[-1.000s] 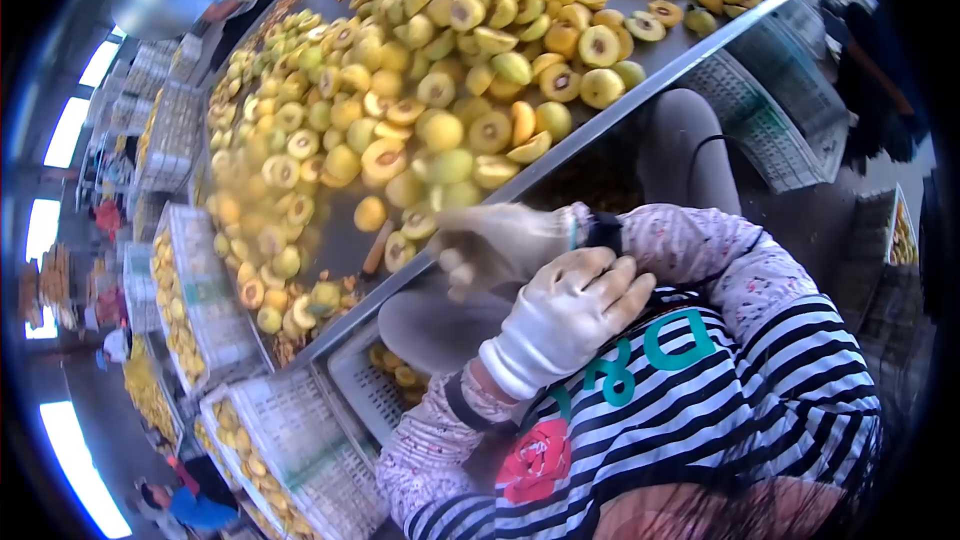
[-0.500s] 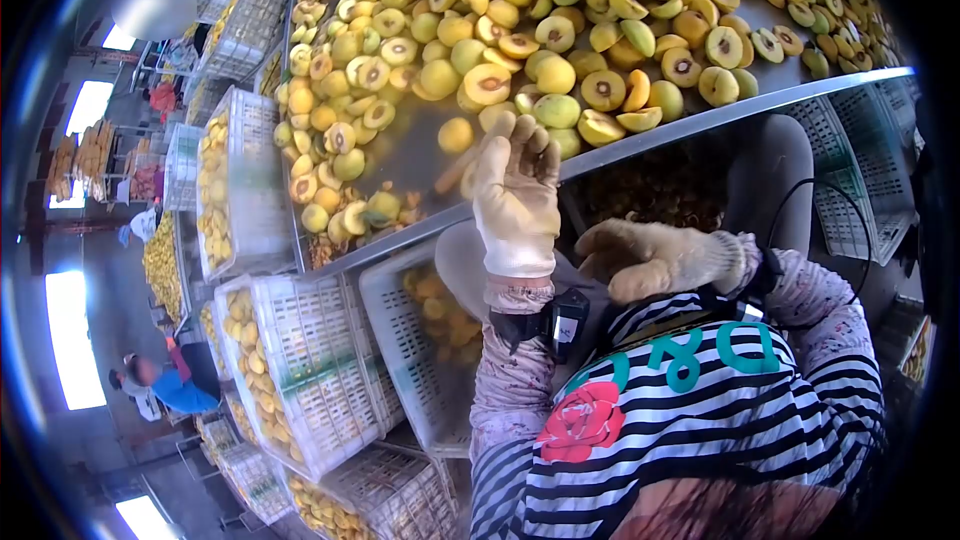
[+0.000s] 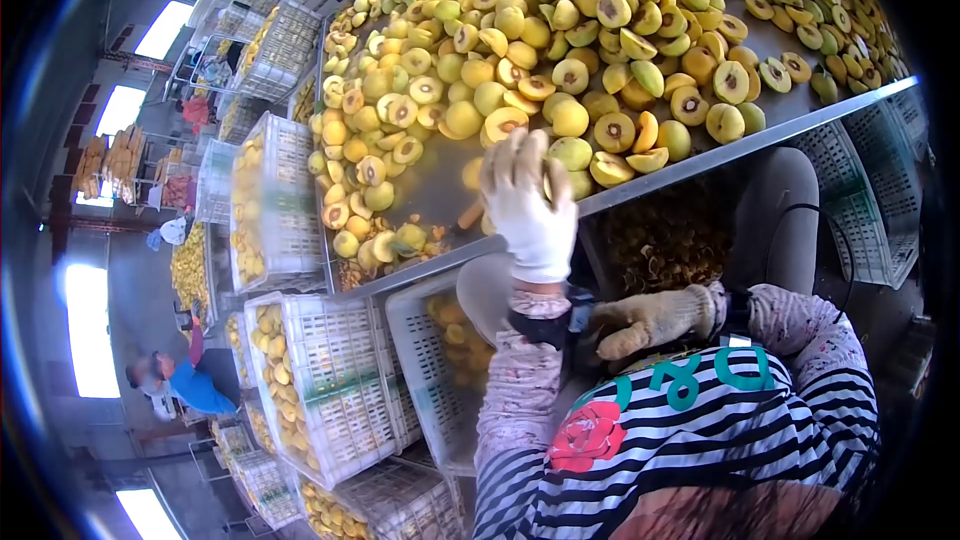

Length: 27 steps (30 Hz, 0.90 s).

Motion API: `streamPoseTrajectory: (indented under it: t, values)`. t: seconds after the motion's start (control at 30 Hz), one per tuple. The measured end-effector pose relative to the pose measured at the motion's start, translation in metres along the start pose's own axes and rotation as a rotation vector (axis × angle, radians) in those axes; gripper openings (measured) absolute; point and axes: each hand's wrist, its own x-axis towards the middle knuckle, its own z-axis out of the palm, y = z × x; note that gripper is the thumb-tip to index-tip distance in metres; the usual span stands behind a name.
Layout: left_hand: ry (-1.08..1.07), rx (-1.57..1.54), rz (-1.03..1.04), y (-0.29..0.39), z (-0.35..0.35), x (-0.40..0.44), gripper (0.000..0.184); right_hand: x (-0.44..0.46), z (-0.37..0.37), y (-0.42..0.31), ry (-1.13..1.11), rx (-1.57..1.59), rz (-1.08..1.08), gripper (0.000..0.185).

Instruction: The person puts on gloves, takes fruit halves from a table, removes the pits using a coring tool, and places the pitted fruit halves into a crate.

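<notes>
Yellow stone fruit (image 3: 503, 124), much of it cut in half with brown centres showing, covers the metal table (image 3: 440, 183). My left hand (image 3: 530, 205), in a white glove, is back side up over the table's near edge. Its fingers are stretched toward the fruit, and I see nothing held; the undersides of the fingers are hidden. Beside it lies a short brown stick-like piece (image 3: 470, 215), its kind unclear. Low in front of my body, my right hand (image 3: 650, 322) wears a beige glove. Its thumb and fingers are apart with nothing visible between them, though the fingertips are partly hidden.
A white crate (image 3: 335, 375) of fruit stands at left, and another crate (image 3: 420, 340) sits against the table. Brown scraps (image 3: 665, 245) lie beneath the table edge. Empty-looking crates (image 3: 850, 200) are at right. A person in blue (image 3: 195, 385) is far left.
My left hand has turned from palm up to back side up and stays over the table edge. My right hand has dropped lower, toward my body. The view has shifted slightly.
</notes>
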Motion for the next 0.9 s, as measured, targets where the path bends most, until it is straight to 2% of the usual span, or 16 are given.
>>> streamPoseTrajectory:
  t: [0.03,0.07,0.13,0.2,0.3,0.33,0.4,0.43,0.47,0.57,0.63,0.67,0.73,0.8,0.87,0.9]
  values:
    - [-0.193,0.059,-0.119,-0.02,-0.011,0.001,0.024,-0.007,-0.012,0.005,0.038,-0.059,0.015,0.09]
    - [-0.381,0.116,-0.235,-0.041,-0.024,0.003,0.024,-0.018,-0.02,0.009,0.135,-0.013,-0.038,0.079]
    - [-0.735,0.379,-0.323,-0.096,-0.045,-0.005,0.025,-0.05,-0.032,-0.008,0.138,0.184,-0.002,0.053]
    - [-0.993,0.543,-0.404,-0.122,-0.059,-0.009,0.029,-0.078,-0.025,-0.01,0.212,0.239,-0.088,0.044]
    - [-1.08,0.241,-0.573,-0.169,-0.062,-0.036,0.035,-0.091,-0.021,-0.017,0.459,-0.276,0.091,0.031]
    - [-1.01,0.223,-0.508,-0.164,-0.064,-0.035,0.032,-0.09,-0.019,-0.021,0.544,-0.412,0.108,0.029]
    - [-0.63,-0.024,-0.524,-0.154,-0.061,-0.036,0.028,-0.078,-0.02,-0.023,0.708,-0.318,-0.259,0.027]
    - [-0.616,-0.047,-0.431,-0.135,-0.066,-0.033,0.026,-0.074,-0.023,-0.033,0.798,-0.526,-0.38,0.033]
    - [-0.601,-0.068,-0.337,-0.096,-0.075,-0.014,0.025,-0.064,-0.033,-0.043,0.908,-0.925,-0.686,0.041]
    - [-0.673,-0.31,-0.022,0.001,-0.075,-0.005,0.031,-0.051,-0.026,-0.087,0.858,-1.304,-0.694,0.068]
    - [-0.841,-0.448,-0.183,0.029,-0.084,-0.004,0.028,-0.039,-0.024,-0.067,0.74,-1.221,-0.557,0.075]
    - [-0.954,-0.537,-0.312,0.026,-0.084,-0.003,0.029,-0.044,-0.024,-0.065,0.63,-1.022,-0.363,0.067]
    - [-0.604,-0.967,-0.822,-0.016,-0.062,-0.012,0.034,-0.051,-0.026,-0.061,0.628,-0.762,-0.111,0.059]
    - [-0.46,-0.518,-0.812,-0.069,-0.046,0.005,0.036,-0.054,-0.04,-0.027,0.686,-0.586,-0.276,0.044]
    - [-0.516,-0.125,-0.323,-0.14,-0.016,-0.005,0.039,-0.061,-0.043,-0.021,0.539,0.093,0.038,0.037]
    - [-0.632,0.049,-0.206,-0.154,-0.01,-0.008,0.041,-0.062,-0.04,-0.016,0.507,0.276,-0.007,0.036]
